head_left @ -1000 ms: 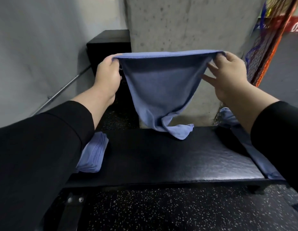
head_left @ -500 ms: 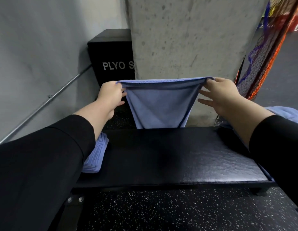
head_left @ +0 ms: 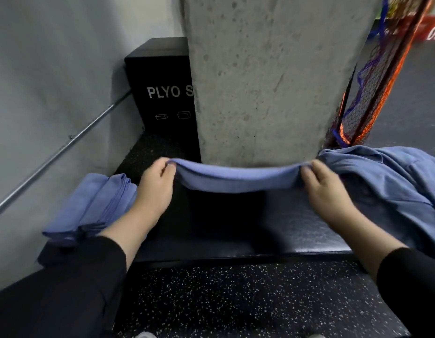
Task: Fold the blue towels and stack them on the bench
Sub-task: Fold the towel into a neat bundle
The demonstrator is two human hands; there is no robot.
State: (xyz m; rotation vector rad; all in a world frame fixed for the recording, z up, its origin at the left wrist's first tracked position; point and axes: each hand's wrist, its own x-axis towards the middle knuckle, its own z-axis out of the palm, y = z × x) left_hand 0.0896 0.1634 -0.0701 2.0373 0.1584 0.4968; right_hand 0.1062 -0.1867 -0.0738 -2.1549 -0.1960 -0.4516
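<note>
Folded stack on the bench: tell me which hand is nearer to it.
Left. The left hand is right beside the folded stack, pinching the towel; the right hand pinches its far end.

Both hands (head_left: 154,189) (head_left: 327,191) pinch a blue towel (head_left: 236,178) above the bench (head_left: 296,230).

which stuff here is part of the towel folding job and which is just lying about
Part of the job:
- held towel, pinched by left hand and right hand
- folded stack
- unfolded pile
- bench

Just lying about:
- plyo box
- concrete pillar
- netting
- wall rail
</note>
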